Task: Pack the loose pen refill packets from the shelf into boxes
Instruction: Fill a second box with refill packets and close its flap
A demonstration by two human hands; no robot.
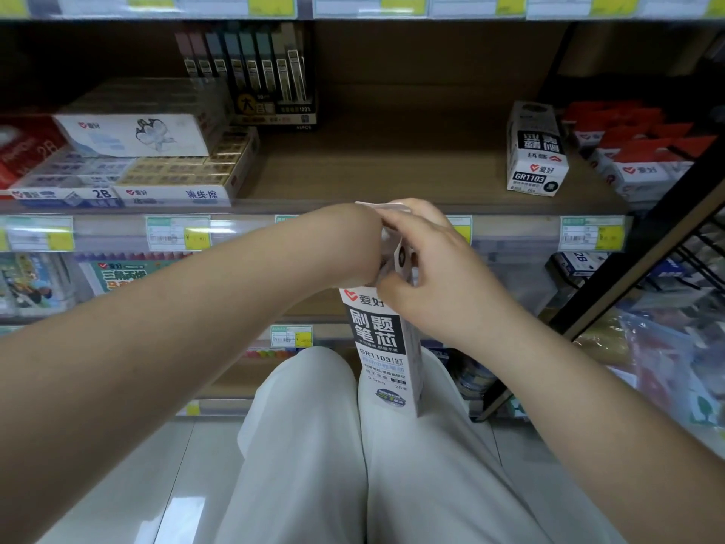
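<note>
We are holding a tall white-and-black refill box (382, 347) upright in front of us, its lower end resting against our right thigh in pale trousers (314, 445), below the edge of the wooden shelf (372, 166). Our right hand (427, 268) curls over the box's upper end, fingers wrapped round the open top where a white flap (382, 206) sticks up. Our left hand (353, 245) meets the same top from the other side; its fingers are hidden behind the wrist and the box, so we cannot tell whether they grip or lie flat. The box front carries a red heart logo, large Chinese characters and the code GR1103. On the shelf, well to the right, a second GR1103 box (535, 151) lies with its end toward us, just beside a row of red-and-white packs (635, 151). To the left sit eraser cartons (129, 178) marked 2B, with a white box (137, 135) stacked on them, and behind these a dark display of pencil lead tubes (266, 80). Yellow price tags (178, 233) line the shelf edge.
</note>
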